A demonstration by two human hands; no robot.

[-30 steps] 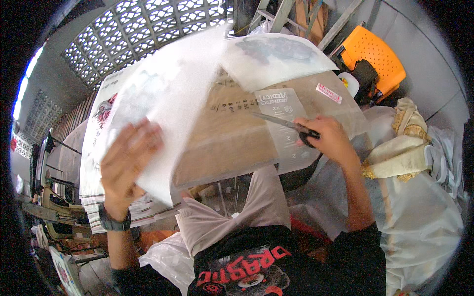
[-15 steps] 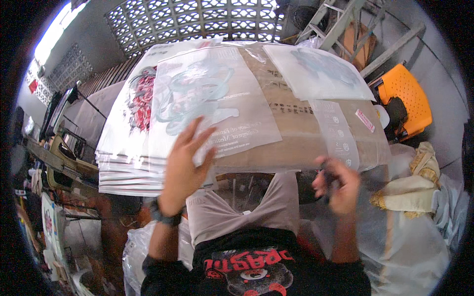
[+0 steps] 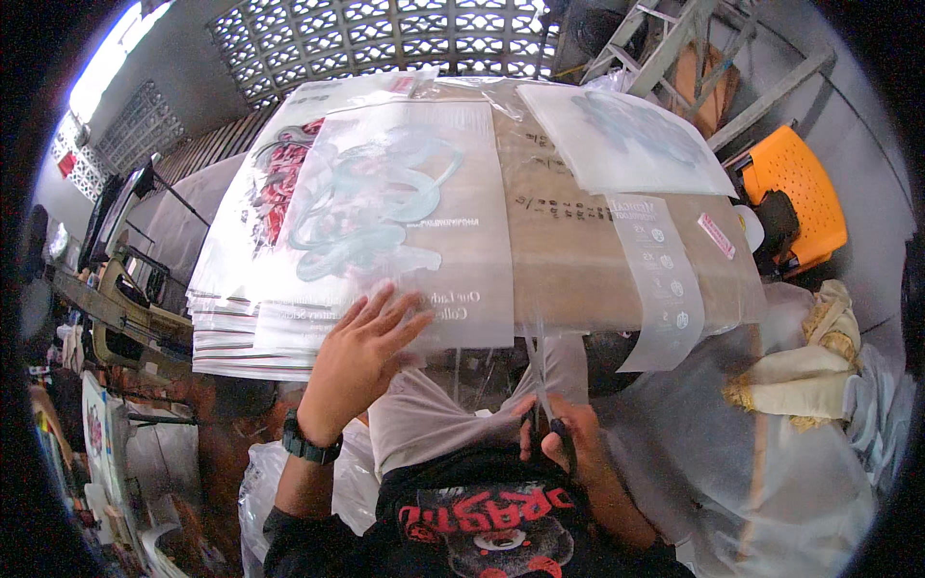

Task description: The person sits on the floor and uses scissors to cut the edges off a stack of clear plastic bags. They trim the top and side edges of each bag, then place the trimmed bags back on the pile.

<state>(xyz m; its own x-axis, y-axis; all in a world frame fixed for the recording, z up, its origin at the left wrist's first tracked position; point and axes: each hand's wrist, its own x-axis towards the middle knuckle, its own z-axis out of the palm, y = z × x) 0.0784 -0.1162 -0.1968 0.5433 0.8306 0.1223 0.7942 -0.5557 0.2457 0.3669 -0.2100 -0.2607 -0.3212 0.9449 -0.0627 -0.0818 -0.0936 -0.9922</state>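
Observation:
My left hand (image 3: 361,361) lies with spread fingers on the near edge of a translucent printed sheet (image 3: 385,222) with a pale blue swirl design. In my right hand (image 3: 578,429) is a pair of scissors (image 3: 538,366) with dark handles. Their blades stand apart and point away from me, just right of the sheet's near right corner, in front of the table edge. Beneath the sheet are a stack of white and red printed sheets (image 3: 231,260) on the left and a plastic-wrapped brown board (image 3: 564,279) with handwritten marks.
Another translucent sheet (image 3: 636,144) lies at the far right. A narrow printed strip (image 3: 660,279) hangs over the near edge, beside a small red-and-white label (image 3: 716,236). Further right stand an orange chair (image 3: 795,193) and a ladder (image 3: 655,58); cream cloth (image 3: 800,371) lies below.
The sheet has turned straighter and shifted left and nearer. My left hand has come down on its near edge. My right hand has moved left and closer to me with the scissors.

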